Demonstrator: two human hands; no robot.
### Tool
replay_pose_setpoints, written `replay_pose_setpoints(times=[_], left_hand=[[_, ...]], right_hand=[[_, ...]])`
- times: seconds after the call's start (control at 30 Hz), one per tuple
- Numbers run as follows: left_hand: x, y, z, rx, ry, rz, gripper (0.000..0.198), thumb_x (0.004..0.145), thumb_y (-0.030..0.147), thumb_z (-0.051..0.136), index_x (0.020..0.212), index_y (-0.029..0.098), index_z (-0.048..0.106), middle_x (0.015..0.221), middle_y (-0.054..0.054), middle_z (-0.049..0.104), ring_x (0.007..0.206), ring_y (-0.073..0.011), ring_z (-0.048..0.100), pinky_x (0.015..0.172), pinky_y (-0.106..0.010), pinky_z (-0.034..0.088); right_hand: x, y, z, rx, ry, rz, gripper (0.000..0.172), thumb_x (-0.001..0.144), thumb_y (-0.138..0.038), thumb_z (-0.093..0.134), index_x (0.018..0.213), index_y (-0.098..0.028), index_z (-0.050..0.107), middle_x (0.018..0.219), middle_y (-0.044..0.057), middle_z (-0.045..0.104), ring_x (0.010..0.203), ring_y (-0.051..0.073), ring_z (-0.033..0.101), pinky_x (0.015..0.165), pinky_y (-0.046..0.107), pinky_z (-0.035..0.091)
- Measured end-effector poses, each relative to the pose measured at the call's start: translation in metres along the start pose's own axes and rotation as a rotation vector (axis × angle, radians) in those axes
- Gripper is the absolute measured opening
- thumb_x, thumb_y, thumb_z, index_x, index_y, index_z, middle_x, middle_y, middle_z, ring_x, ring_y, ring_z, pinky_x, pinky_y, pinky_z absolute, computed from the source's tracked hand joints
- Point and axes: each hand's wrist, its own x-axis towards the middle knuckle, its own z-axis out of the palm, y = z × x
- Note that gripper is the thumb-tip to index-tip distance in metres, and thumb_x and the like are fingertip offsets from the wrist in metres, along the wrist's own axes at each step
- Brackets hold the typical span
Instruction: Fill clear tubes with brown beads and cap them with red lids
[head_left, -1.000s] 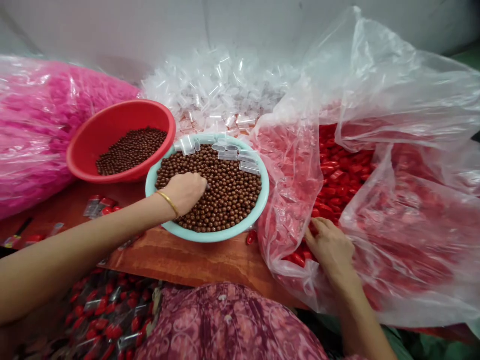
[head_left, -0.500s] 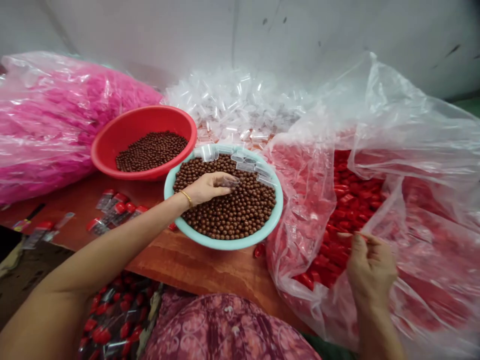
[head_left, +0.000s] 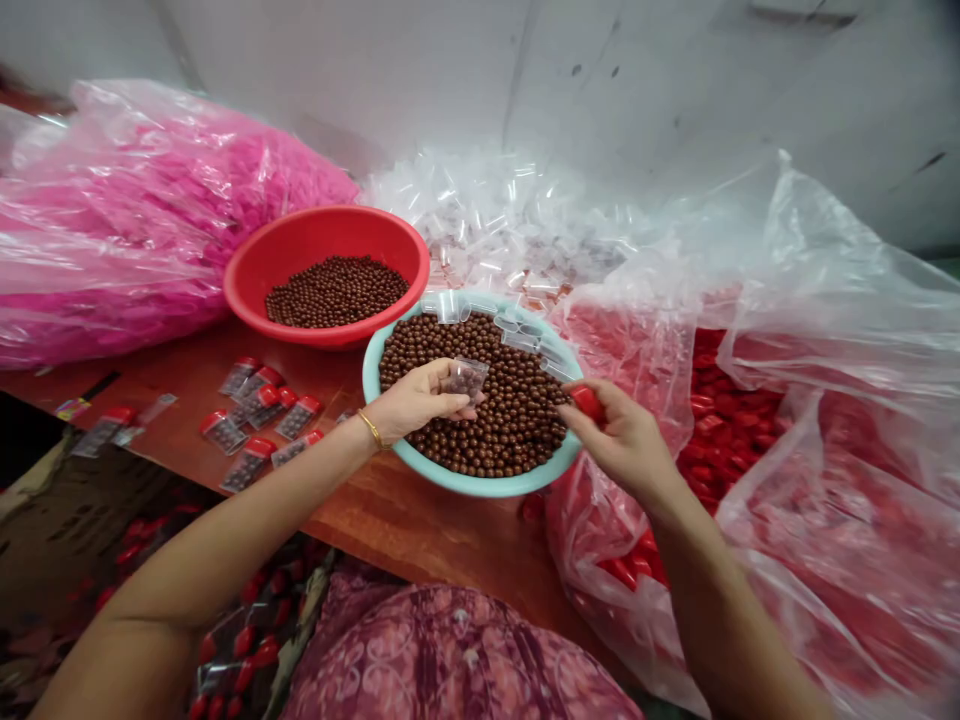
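Observation:
My left hand [head_left: 420, 402] hovers over the teal bowl [head_left: 472, 483] of brown round balls and pinches a small clear tube [head_left: 466, 377] with brown balls in it. A gold bangle sits on that wrist. My right hand [head_left: 626, 440] is at the bowl's right rim, fingers closed on a red cap [head_left: 589, 402]. The tube and the cap are a short gap apart. Several empty clear tubes [head_left: 517, 335] lie on the balls at the far side of the bowl.
A red bowl [head_left: 322, 240] of smaller brown balls stands behind left. A clear bag of red caps [head_left: 720, 420] fills the right. A pink-filled bag [head_left: 142, 230] lies left, a heap of clear tubes [head_left: 510, 215] behind. Red-capped filled tubes [head_left: 259, 405] lie on the wooden table [head_left: 390, 530].
My left hand lifted out of the balls with a filled tube. My right hand left the bag of red caps and came left to the bowl with one cap.

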Motion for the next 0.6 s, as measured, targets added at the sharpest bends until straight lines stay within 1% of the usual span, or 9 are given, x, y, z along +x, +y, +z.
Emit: replay_pose_setpoints(times=[0.1, 0.13, 0.2, 0.27, 0.3, 0.33, 0.4, 0.5, 0.6], left_hand=[[-0.004, -0.002, -0.005, 0.142, 0.030, -0.017, 0.029, 0.074, 0.019, 0.064, 0.101, 0.013, 0.055, 0.092, -0.005, 0.066, 0.071, -0.0100, 0.063, 0.072, -0.027, 0.051], [-0.005, -0.002, -0.006, 0.249, 0.054, 0.005, 0.026, 0.076, 0.018, 0.061, 0.100, 0.013, 0.055, 0.093, -0.006, 0.066, 0.072, -0.0106, 0.063, 0.073, -0.028, 0.051], [-0.006, 0.000, -0.009, 0.595, 0.119, 0.100, 0.020, 0.078, 0.017, 0.056, 0.098, 0.013, 0.057, 0.092, -0.006, 0.066, 0.078, -0.0138, 0.063, 0.077, -0.032, 0.051], [-0.004, 0.004, -0.007, 1.034, 0.156, 0.192, 0.019, 0.080, 0.016, 0.051, 0.098, 0.014, 0.059, 0.094, -0.008, 0.066, 0.088, -0.0189, 0.063, 0.084, -0.036, 0.049], [-0.003, 0.007, -0.005, 1.243, 0.151, 0.204, 0.019, 0.082, 0.015, 0.049, 0.098, 0.013, 0.059, 0.095, -0.009, 0.066, 0.093, -0.0214, 0.062, 0.086, -0.038, 0.048], [0.000, 0.010, -0.001, 1.421, 0.128, 0.191, 0.021, 0.083, 0.014, 0.045, 0.098, 0.013, 0.060, 0.097, -0.011, 0.066, 0.096, -0.0236, 0.062, 0.086, -0.039, 0.048], [0.008, 0.015, 0.008, 1.663, 0.056, 0.128, 0.026, 0.084, 0.011, 0.039, 0.097, 0.011, 0.061, 0.097, -0.015, 0.066, 0.096, -0.0264, 0.063, 0.082, -0.039, 0.049], [0.025, 0.019, 0.016, 1.771, -0.052, 0.080, 0.027, 0.082, 0.008, 0.041, 0.096, 0.009, 0.064, 0.097, -0.017, 0.066, 0.097, -0.0280, 0.064, 0.080, -0.037, 0.049], [0.037, 0.018, 0.011, 1.600, -0.042, 0.097, 0.019, 0.079, 0.013, 0.050, 0.091, 0.012, 0.066, 0.095, -0.013, 0.068, 0.097, -0.0273, 0.063, 0.083, -0.036, 0.048]], right_hand=[[0.011, -0.009, 0.006, -0.620, -0.160, -0.049, 0.022, 0.075, -0.038, 0.056, 0.086, -0.019, 0.061, 0.074, 0.005, 0.064, 0.066, 0.018, 0.058, 0.054, 0.026, 0.032], [0.013, -0.012, 0.007, -0.762, -0.204, -0.048, 0.022, 0.078, -0.037, 0.054, 0.088, -0.019, 0.061, 0.077, 0.006, 0.066, 0.070, 0.019, 0.060, 0.055, 0.026, 0.031], [0.018, -0.020, 0.009, -0.928, -0.279, -0.062, 0.023, 0.083, -0.037, 0.049, 0.093, -0.019, 0.060, 0.083, 0.008, 0.069, 0.075, 0.021, 0.062, 0.055, 0.026, 0.030], [0.024, -0.027, 0.014, -0.987, -0.333, -0.084, 0.024, 0.085, -0.036, 0.048, 0.096, -0.019, 0.060, 0.087, 0.009, 0.070, 0.078, 0.021, 0.063, 0.056, 0.027, 0.030], [0.027, -0.030, 0.017, -0.994, -0.352, -0.094, 0.024, 0.085, -0.036, 0.047, 0.096, -0.019, 0.060, 0.088, 0.009, 0.070, 0.079, 0.021, 0.063, 0.057, 0.027, 0.030], [0.030, -0.032, 0.021, -0.993, -0.369, -0.102, 0.024, 0.085, -0.035, 0.046, 0.096, -0.019, 0.061, 0.089, 0.009, 0.070, 0.079, 0.021, 0.063, 0.057, 0.027, 0.030], [0.038, -0.035, 0.031, -0.979, -0.392, -0.125, 0.023, 0.085, -0.032, 0.045, 0.093, -0.019, 0.062, 0.089, 0.009, 0.070, 0.078, 0.021, 0.062, 0.058, 0.027, 0.031], [0.047, -0.037, 0.044, -0.923, -0.384, -0.170, 0.021, 0.083, -0.027, 0.046, 0.089, -0.018, 0.064, 0.087, 0.009, 0.070, 0.076, 0.020, 0.061, 0.060, 0.027, 0.032], [0.052, -0.038, 0.048, -0.781, -0.314, -0.227, 0.020, 0.081, -0.024, 0.046, 0.086, -0.017, 0.064, 0.080, 0.007, 0.069, 0.070, 0.018, 0.058, 0.060, 0.026, 0.033]])
